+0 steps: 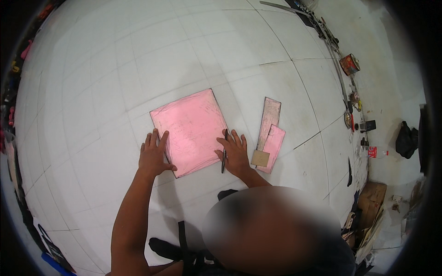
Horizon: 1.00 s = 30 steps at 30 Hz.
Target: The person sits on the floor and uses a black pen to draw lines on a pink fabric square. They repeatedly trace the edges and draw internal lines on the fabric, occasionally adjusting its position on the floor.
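A square pink sheet or board (pixel 191 131), dark along its edges and marked with scribbled lines, lies slightly turned on the white floor. My left hand (pixel 153 154) rests at its left edge, fingers spread and thumb at the near corner. At the opposite edge my right hand (pixel 235 155) touches the square with its fingertips. A slim black pen (pixel 224 158) is held in that hand, between thumb and fingers, pointing toward me. Just right of it lie a long, scuffed pink strip (pixel 270 110), a shorter pink strip (pixel 276 142) overlapping it, and a small tan square block (pixel 260 158).
White tiles (pixel 184 50) make up the floor. Along the right wall stand a rusty red tin (pixel 350 64), a bottle with a red label (pixel 377 152), a black bag (pixel 407 140) and a cardboard box (pixel 370 204). More clutter lines the far left edge.
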Motion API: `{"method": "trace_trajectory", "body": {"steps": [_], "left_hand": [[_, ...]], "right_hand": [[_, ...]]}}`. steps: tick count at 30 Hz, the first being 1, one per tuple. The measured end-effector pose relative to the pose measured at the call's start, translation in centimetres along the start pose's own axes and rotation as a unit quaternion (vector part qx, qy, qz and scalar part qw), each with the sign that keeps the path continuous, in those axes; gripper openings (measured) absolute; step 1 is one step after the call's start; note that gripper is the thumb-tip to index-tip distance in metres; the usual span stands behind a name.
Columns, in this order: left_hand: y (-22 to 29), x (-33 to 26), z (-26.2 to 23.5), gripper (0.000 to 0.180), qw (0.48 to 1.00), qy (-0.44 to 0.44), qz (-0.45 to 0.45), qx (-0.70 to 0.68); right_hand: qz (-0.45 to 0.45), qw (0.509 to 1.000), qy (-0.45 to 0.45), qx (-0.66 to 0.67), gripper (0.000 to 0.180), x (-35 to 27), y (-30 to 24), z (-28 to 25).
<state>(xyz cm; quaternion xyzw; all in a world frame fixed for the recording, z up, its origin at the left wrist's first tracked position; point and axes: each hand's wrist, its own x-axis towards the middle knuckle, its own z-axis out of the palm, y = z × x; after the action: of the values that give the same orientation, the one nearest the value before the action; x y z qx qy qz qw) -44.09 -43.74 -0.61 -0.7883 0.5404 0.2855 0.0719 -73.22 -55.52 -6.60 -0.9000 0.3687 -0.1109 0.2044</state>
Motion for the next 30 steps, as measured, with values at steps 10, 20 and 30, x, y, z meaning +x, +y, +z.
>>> {"method": "trace_trajectory", "body": {"steps": [10,20,30], "left_hand": [[-0.5,-0.1,0.3,0.138,1.000,0.015,0.000,-0.005],[-0.7,-0.5,0.3,0.138,1.000,0.015,0.000,0.003],[-0.2,-0.6,-0.3,0.139,1.000,-0.004,-0.010,0.005]], "right_hand": [[0.014,0.900,-0.104,0.423,0.025,-1.7,-9.4,1.0],[-0.029,0.906,-0.175,0.384,0.021,-1.8,-11.3,3.2],[-0.029,0.904,-0.185,0.385,0.020,-1.5,-11.7,3.3]]}}
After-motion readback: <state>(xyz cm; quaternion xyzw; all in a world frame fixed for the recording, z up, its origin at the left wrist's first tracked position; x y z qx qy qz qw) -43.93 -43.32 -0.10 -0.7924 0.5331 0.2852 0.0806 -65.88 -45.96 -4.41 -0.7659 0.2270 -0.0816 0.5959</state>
